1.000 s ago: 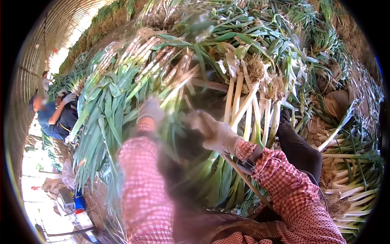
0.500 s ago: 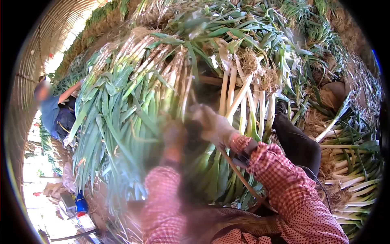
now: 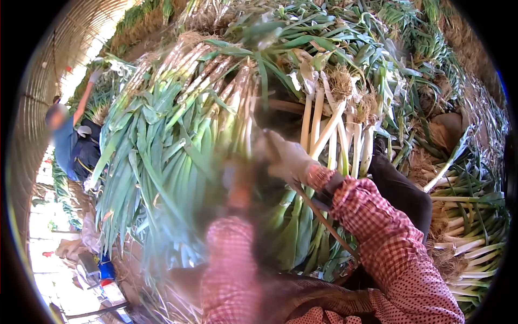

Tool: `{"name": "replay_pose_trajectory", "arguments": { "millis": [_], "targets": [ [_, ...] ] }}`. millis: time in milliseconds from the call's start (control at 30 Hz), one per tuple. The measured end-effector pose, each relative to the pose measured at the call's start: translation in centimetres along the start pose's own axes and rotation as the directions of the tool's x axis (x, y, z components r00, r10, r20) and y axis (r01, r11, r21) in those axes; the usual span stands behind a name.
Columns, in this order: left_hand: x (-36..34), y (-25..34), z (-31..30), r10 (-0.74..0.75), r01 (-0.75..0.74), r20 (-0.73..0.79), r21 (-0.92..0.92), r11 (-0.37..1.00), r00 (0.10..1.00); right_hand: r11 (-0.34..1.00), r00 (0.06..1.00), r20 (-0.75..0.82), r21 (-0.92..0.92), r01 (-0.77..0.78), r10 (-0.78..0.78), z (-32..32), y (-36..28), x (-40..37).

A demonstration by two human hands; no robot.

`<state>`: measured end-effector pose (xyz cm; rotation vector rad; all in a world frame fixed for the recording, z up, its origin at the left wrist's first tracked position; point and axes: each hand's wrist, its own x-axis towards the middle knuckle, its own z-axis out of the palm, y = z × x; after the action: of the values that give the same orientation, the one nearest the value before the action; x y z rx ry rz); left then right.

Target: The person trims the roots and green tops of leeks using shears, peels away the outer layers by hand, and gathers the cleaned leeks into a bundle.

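My right hand [image 3: 286, 157], in a pale glove, is in the middle of the view, beside the white stalks of trimmed leeks [image 3: 333, 141]; its fingertips are smeared. My left hand [image 3: 236, 175] is blurred and lies against the lower stalks of a large heap of untrimmed leeks [image 3: 162, 127], whose green leaves hang toward me. A dark blurred area between my hands hides whatever is there. Under my right wrist a thin brown rod [image 3: 326, 224] slants down to the right.
At the far left a co-worker [image 3: 67, 140] in a blue top sits with one arm raised. White-stalked leeks [image 3: 475, 248] lie stacked at the right, past my dark-clothed knee [image 3: 402, 189]. A blue container [image 3: 106, 268] stands at lower left. More leeks cover the back.
My left hand has shifted slightly right and down, and my right hand slightly right. The co-worker's arm has swung upward. The view has shifted a little.
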<state>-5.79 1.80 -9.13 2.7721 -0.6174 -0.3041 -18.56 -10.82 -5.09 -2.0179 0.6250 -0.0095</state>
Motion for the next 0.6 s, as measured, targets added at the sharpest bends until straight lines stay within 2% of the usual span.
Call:
{"name": "replay_pose_trajectory", "arguments": {
  "millis": [67,100,167,200,300,333,367,400,433,500,533,567,600],
  "targets": [
    [-0.2,0.8,-0.8,-0.04,0.032,0.093,0.089,0.995,0.995,1.0,0.998,-0.065,-0.002,0.019,-0.019,-0.1,-0.2,2.7],
    [0.1,0.9,-0.6,-0.025,0.018,0.086,0.079,0.997,0.996,1.0,0.996,-0.092,-0.014,-0.017,0.016,-0.4,-0.2,4.2],
    [0.9,-0.1,0.8,0.0,-0.006,0.081,0.066,0.998,0.997,0.99,0.985,-0.114,0.075,-0.121,0.129,-1.5,-0.3,6.4],
    [1.5,-0.7,1.5,0.036,-0.036,0.069,0.004,0.999,0.997,0.981,0.966,-0.198,0.132,-0.144,0.168,-1.0,0.5,7.4],
    [1.4,-2.8,3.0,0.165,-0.164,-0.035,0.019,0.986,0.986,0.982,0.992,-0.064,0.163,-0.093,0.104,-2.3,-0.2,4.0],
    [1.6,-3.2,3.6,0.185,-0.184,-0.096,0.012,0.983,0.978,0.983,0.994,-0.1,0.179,-0.031,0.05,-1.0,0.8,2.4],
    [1.8,-3.7,4.2,0.203,-0.204,-0.154,0.007,0.979,0.967,0.996,1.0,-0.011,0.087,-0.014,0.015,-1.3,0.4,-0.3],
    [1.6,-4.2,4.7,0.218,-0.222,-0.208,0.005,0.975,0.954,0.984,0.997,0.014,0.161,0.079,-0.082,-0.3,1.3,-3.1],
    [1.2,-3.2,3.6,0.203,-0.201,-0.157,0.032,0.979,0.966,0.969,0.985,0.088,0.213,0.127,-0.149,0.9,2.5,-5.4],
    [1.6,-4.3,4.8,0.243,-0.244,-0.264,0.03,0.969,0.933,0.982,0.967,0.215,0.161,0.099,-0.133,1.6,2.2,-8.7],
    [1.9,-5.0,5.3,0.277,-0.276,-0.306,0.047,0.96,0.911,0.983,0.971,0.231,0.182,0.025,-0.067,1.2,1.5,-9.0],
    [1.5,-4.8,5.3,0.273,-0.24,-0.311,0.14,0.96,0.91,0.978,0.968,0.25,0.202,-0.048,-0.004,0.8,0.5,-8.9],
    [1.2,-4.6,5.3,0.316,-0.269,-0.339,0.18,0.946,0.886,0.984,0.984,0.179,0.176,-0.021,-0.011,0.9,0.5,-8.1]
  ]
}}
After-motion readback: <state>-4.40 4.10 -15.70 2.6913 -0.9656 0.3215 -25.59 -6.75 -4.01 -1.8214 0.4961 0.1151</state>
